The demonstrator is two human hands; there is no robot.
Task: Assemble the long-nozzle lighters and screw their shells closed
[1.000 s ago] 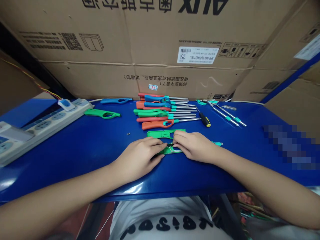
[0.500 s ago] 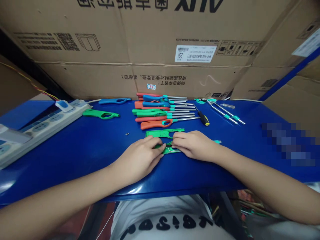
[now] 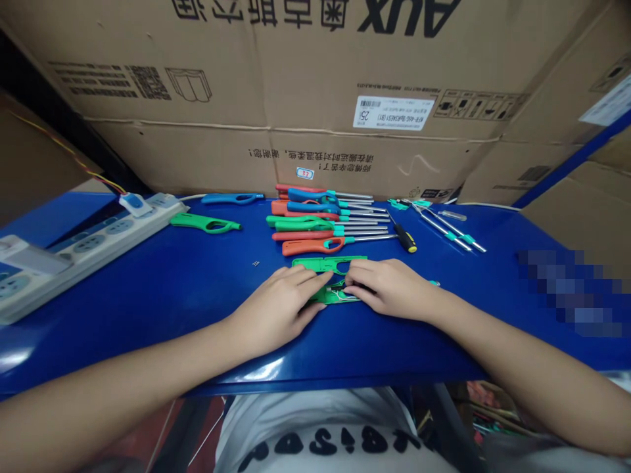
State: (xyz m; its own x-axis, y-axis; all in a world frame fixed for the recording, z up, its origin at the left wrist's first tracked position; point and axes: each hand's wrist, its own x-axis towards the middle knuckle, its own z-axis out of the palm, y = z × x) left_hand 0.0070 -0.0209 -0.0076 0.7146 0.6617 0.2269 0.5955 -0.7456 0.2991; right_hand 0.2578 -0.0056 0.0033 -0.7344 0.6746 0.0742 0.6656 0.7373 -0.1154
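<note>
An opened half of a green lighter handle (image 3: 340,297) lies on the blue table near its front edge, with a small black part (image 3: 338,287) and white wires inside. My left hand (image 3: 276,305) grips its left end, index finger over the top side and thumb along the near side. Closed over its right portion is my right hand (image 3: 389,287), fingertips pinched by the black part and wires; their exact contact is hidden. Just behind lies the matching green handle half (image 3: 323,264), partly covered by my right fingers. A teal tip shows beyond my right hand.
Several long-nosed lighters (image 3: 313,246) lie in a row behind. A yellow-black screwdriver (image 3: 405,238) and metal rods (image 3: 448,231) lie right of them. A green handle (image 3: 206,224), blue handle (image 3: 233,198), tiny metal pieces (image 3: 256,263) and power strip (image 3: 89,246) are left. Cardboard (image 3: 305,79) stands behind.
My left fingers have shifted from a pinch near the black part to a flatter grip over the handle's left end. My right fingertips stay by the wires. The camera view has shifted slightly.
</note>
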